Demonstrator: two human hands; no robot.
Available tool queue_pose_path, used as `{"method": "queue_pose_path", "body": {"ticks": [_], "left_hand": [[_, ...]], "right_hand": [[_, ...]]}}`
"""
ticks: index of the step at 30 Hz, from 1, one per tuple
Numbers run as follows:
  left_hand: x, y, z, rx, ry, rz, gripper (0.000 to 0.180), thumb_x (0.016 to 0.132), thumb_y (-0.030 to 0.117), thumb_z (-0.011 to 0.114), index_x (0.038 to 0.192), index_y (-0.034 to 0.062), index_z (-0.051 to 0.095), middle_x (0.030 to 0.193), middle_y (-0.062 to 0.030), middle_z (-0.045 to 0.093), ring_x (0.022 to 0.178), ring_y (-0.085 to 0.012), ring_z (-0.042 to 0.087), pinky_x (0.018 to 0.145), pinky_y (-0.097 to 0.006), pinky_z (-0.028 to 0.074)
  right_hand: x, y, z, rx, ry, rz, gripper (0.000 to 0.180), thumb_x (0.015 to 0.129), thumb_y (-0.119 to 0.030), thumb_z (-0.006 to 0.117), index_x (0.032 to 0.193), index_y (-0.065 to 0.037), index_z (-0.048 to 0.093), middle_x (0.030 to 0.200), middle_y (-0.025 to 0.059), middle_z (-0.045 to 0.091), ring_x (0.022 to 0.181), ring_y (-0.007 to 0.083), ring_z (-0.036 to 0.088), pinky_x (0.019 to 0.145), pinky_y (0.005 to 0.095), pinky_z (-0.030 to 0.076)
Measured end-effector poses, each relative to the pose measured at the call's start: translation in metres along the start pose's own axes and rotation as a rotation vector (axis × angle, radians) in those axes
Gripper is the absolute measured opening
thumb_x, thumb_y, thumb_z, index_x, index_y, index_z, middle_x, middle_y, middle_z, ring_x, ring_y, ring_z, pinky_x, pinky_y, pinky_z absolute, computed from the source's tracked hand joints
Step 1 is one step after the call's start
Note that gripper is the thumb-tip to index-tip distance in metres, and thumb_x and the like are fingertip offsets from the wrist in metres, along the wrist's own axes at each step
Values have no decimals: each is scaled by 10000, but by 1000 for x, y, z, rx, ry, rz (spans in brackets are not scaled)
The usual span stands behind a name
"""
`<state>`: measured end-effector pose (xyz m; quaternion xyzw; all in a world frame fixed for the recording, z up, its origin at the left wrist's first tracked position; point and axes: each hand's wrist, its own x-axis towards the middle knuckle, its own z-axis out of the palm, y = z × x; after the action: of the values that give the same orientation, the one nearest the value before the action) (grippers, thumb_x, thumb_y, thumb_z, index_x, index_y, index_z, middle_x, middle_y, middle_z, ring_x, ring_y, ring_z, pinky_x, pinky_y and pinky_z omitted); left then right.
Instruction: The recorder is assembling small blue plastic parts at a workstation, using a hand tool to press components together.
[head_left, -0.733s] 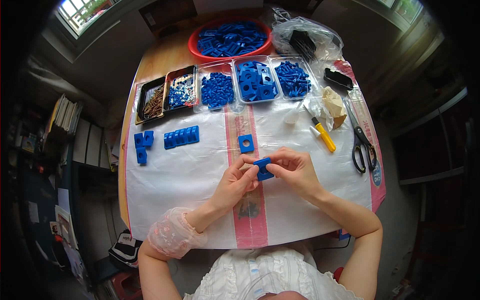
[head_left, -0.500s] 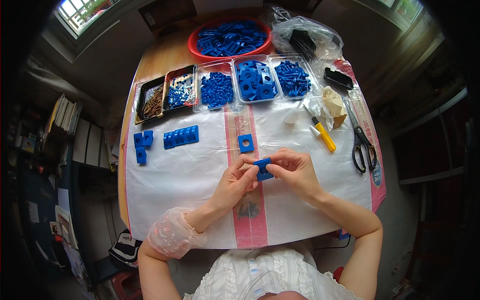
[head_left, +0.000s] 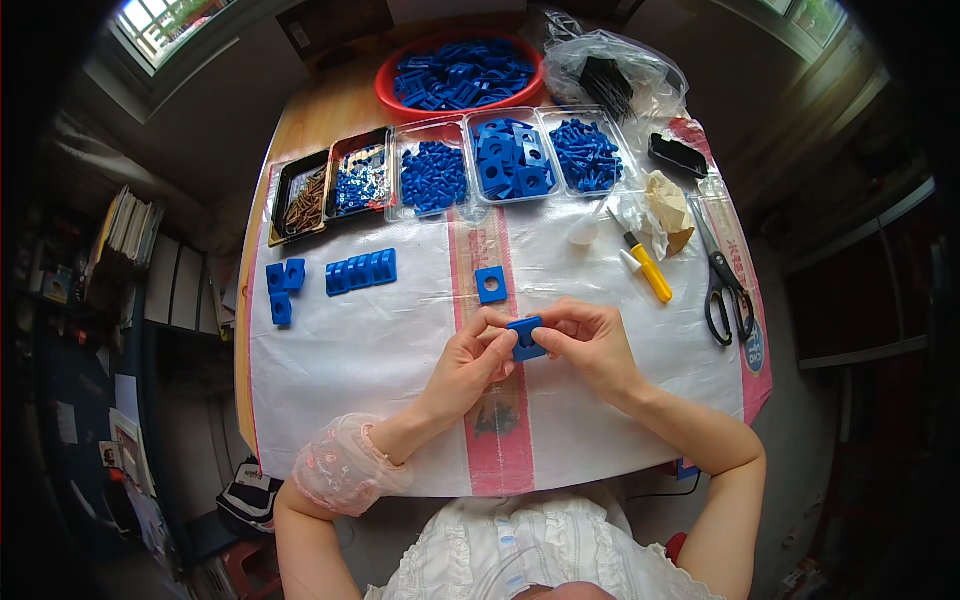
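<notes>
1. While both hands meet just below the middle of the frame, the left hand (head_left: 475, 362) pinches one edge of a small blue piece (head_left: 526, 345) between thumb and fingertip; the right hand (head_left: 590, 345) grips its opposite side as narrowly.
2. As I judge it from beside the desk (head_left: 246, 385), good handling here means the left hand serving as a steady clamp and the right thumb pressing evenly and squarely, lest the piece twist or slip.
3. The held piece looks like smooth, rigid plastic, flat and roughly square, with a darker recess near its upper part. Fingers cover its sides; whether it is one part or two joined, I cannot tell.
4. Just above, a blue plate (head_left: 493, 298) with a round hole lies on the white sheet (head_left: 600, 440). At centre left stands a close row of blue blocks (head_left: 362, 272).
</notes>
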<state>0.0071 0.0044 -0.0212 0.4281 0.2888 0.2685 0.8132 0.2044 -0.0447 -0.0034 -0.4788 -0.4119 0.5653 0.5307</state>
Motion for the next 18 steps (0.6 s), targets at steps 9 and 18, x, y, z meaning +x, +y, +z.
{"method": "queue_pose_path", "body": {"ticks": [9, 18], "left_hand": [[1, -1, 1, -16, 3, 30, 136, 1030, 206, 553, 1113, 100, 530, 855, 37, 587, 683, 8, 491, 550, -147, 356], [0, 6, 2, -30, -19, -38, 118, 1040, 221, 532, 1099, 119, 523, 842, 36, 578, 692, -17, 506, 596, -164, 390]], "right_hand": [[0, 0, -1, 56, -6, 23, 151, 876, -27, 716, 1022, 13, 712, 892, 42, 704, 752, 62, 619, 647, 212, 499], [1, -1, -4, 53, -8, 102, 137, 871, -54, 720, 994, 4, 709, 842, 38, 695, 706, 61, 603, 637, 216, 493]]}}
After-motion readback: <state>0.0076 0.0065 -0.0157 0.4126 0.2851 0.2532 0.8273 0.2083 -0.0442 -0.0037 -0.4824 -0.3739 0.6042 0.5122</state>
